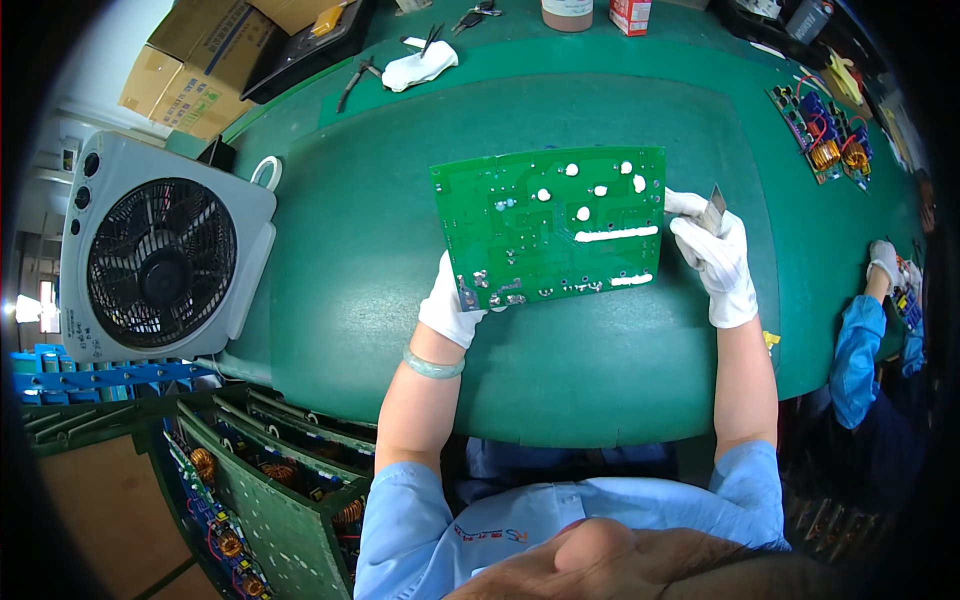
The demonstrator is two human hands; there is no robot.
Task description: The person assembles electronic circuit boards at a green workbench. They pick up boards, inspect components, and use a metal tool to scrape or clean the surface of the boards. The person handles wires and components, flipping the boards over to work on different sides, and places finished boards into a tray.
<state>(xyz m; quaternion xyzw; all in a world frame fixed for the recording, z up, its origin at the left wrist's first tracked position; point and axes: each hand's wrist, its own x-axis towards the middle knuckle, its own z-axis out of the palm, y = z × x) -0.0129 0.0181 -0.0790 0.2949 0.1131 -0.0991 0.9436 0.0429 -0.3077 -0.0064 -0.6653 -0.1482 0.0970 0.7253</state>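
Observation:
My left hand, in a white glove, grips a green circuit board by its lower left corner; some fingers are hidden behind it. The board is held up above the table with its solder side showing. White paste dabs dot its upper right part, and a long white strip runs below them. A shorter white strip lies along the lower right edge. My right hand, also gloved in white, is closed round a small flat metal blade. One of its fingers reaches the board's right edge.
A green mat covers the table. On the left stands a grey box fan; below it, a green rack holds several boards. White cloth and pliers lie at the back. Assembled boards and a co-worker's gloved hand are at right.

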